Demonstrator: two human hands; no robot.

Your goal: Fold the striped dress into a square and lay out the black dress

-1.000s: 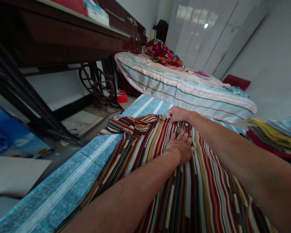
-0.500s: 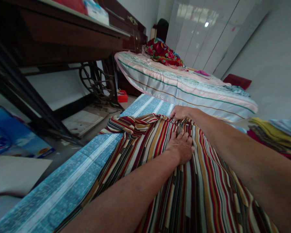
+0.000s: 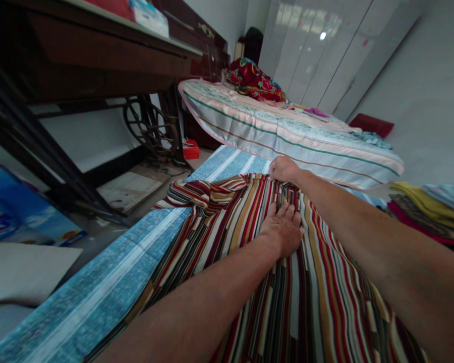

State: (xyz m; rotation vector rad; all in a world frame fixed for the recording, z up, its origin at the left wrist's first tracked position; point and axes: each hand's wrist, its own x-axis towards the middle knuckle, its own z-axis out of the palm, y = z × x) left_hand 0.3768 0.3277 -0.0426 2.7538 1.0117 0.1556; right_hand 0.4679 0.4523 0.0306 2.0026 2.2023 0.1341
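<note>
A striped garment [image 3: 227, 232] in red, tan, black and white lies spread over a long surface with a blue patterned cover [image 3: 136, 247]. Its far left part, which looks like a sleeve, is bunched up. My left hand [image 3: 283, 229] rests flat on the cloth near the far end, fingers outstretched. Just beyond it, my right hand [image 3: 283, 169] is closed on the garment's far edge, pulling the fabric a little up. My right forearm hides part of the garment's right side.
An old treadle sewing machine table [image 3: 113, 60] stands at the left, with a blue box [image 3: 26, 212] below it. A bed [image 3: 287, 126] is ahead, with a red floral cloth [image 3: 255, 80] on it. Folded clothes [image 3: 431, 212] are stacked at the right. A small red box [image 3: 191, 149] sits on the floor.
My right hand has moved slightly up and away, drawing the garment's far edge with it. My left hand stays almost in place on the cloth.
</note>
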